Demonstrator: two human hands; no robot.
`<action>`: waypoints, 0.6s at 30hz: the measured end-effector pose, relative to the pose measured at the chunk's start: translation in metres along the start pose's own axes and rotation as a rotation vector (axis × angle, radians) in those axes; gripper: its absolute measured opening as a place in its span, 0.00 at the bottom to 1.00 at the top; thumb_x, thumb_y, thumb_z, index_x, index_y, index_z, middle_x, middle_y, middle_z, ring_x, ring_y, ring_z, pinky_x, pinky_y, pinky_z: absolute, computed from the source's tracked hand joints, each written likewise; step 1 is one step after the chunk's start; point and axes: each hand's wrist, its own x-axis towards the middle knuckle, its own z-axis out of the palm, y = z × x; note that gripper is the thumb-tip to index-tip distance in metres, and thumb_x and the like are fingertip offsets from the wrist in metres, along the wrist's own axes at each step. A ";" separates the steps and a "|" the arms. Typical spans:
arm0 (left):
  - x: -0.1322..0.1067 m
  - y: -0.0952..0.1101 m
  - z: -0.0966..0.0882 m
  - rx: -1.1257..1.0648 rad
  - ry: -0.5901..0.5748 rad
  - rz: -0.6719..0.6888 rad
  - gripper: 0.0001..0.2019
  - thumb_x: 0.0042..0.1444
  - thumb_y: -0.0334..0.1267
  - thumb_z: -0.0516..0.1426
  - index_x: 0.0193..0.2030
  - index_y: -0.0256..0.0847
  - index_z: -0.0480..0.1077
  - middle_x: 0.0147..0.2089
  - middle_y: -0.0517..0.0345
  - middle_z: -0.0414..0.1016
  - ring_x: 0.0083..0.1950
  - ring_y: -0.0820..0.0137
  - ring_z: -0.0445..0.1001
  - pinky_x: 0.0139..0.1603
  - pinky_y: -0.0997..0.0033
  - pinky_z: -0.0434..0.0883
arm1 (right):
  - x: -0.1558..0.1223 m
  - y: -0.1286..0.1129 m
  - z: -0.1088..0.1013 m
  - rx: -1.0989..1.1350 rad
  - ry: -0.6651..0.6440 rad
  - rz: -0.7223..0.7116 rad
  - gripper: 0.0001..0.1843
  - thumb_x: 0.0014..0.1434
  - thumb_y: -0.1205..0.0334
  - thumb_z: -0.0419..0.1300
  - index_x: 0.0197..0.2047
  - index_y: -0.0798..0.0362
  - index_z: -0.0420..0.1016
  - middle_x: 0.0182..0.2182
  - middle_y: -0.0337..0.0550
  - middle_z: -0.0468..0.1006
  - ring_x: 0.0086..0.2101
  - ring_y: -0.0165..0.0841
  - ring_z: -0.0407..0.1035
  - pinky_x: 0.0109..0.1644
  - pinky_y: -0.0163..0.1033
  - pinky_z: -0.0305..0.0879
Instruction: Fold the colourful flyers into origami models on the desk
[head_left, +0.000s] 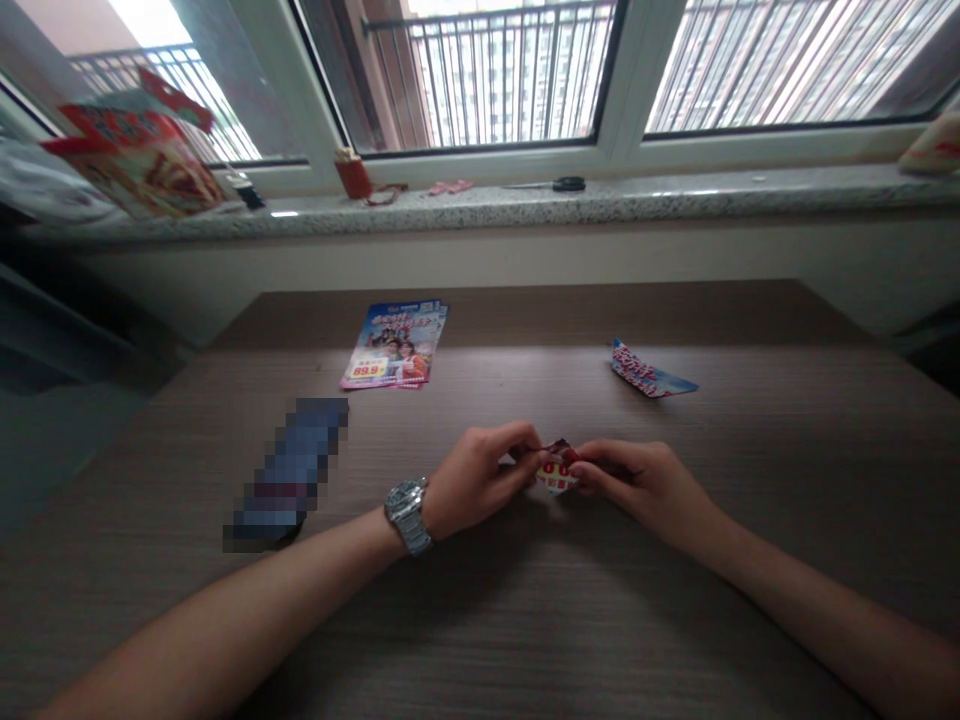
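Observation:
Between my two hands is a small folded piece of printed paper (pixel 556 474), white, red and yellow with a dark top corner. My left hand (pixel 484 472), with a metal watch (pixel 409 514) on its wrist, pinches the paper's left side between thumb and fingers. From the right, my right hand (pixel 649 488) pinches the opposite side. Both hands are just above the table, and the fingertips cover parts of the paper's edges. Beyond my right hand lies a folded blue and red printed paper strip (pixel 651 374), partly raised from the table.
A stack of printed flyers (pixel 396 345) lies at the back left of the wooden table (pixel 510 620). Nearer, a pixelated dark rectangular object (pixel 292 470) rests by my left forearm. On the stone windowsill (pixel 637 200) are scissors (pixel 566 184), a red container (pixel 352 175) and a red food bag (pixel 150 155).

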 end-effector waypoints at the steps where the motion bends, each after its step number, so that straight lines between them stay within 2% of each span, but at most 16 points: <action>1: 0.000 0.000 0.000 0.000 -0.001 0.000 0.08 0.67 0.38 0.54 0.39 0.37 0.70 0.33 0.61 0.74 0.33 0.76 0.69 0.35 0.79 0.63 | 0.000 0.000 0.000 0.013 -0.011 0.004 0.13 0.65 0.53 0.60 0.43 0.50 0.81 0.36 0.40 0.85 0.33 0.34 0.78 0.37 0.35 0.72; 10: 0.000 0.001 0.000 0.011 -0.010 0.021 0.08 0.66 0.38 0.56 0.39 0.37 0.73 0.32 0.61 0.76 0.31 0.77 0.70 0.33 0.79 0.63 | 0.001 0.000 -0.001 -0.016 -0.100 -0.030 0.15 0.68 0.53 0.56 0.42 0.52 0.81 0.32 0.41 0.84 0.30 0.31 0.76 0.34 0.33 0.70; 14: 0.001 -0.002 0.001 -0.009 0.017 0.049 0.06 0.65 0.38 0.59 0.42 0.37 0.75 0.36 0.60 0.79 0.35 0.76 0.75 0.37 0.80 0.67 | 0.000 0.000 -0.001 -0.059 -0.139 -0.054 0.14 0.68 0.54 0.56 0.42 0.52 0.81 0.30 0.40 0.83 0.29 0.30 0.76 0.34 0.32 0.68; 18: 0.002 -0.003 0.001 -0.028 0.000 0.043 0.06 0.64 0.38 0.60 0.40 0.37 0.75 0.35 0.60 0.79 0.34 0.76 0.75 0.37 0.81 0.67 | -0.001 -0.001 -0.001 -0.085 -0.133 -0.065 0.14 0.68 0.54 0.57 0.40 0.52 0.81 0.28 0.38 0.82 0.28 0.29 0.75 0.32 0.31 0.67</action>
